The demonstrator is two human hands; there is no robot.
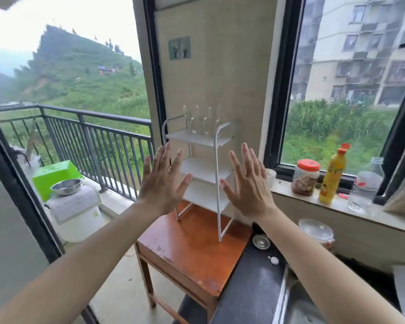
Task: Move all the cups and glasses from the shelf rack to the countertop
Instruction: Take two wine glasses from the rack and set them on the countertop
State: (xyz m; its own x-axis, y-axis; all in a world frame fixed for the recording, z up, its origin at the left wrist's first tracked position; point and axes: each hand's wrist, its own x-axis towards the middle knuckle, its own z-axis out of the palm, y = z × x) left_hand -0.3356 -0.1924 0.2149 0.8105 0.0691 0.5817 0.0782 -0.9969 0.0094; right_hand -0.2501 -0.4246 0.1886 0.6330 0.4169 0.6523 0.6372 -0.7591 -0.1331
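A white three-tier shelf rack [218, 174] stands on a small wooden table [192, 251] against the wall. On its top shelf stand three clear wine glasses [202, 119] in a row. The two lower shelves look bare where I can see them. My left hand [160, 181] is raised in front of the rack's left side, palm forward, fingers spread. My right hand [249, 185] is raised at the rack's right side, also spread. Neither hand touches the rack or a glass. A dark countertop [250, 284] runs to the right of the table.
On the window sill at the right stand a red-lidded jar [305, 177], a yellow bottle [332, 175] and a clear bottle [366, 184]. A small metal dish [261, 242] lies on the counter. Left of the table, a balcony holds a white drum, a steel bowl [66, 187] and a green box.
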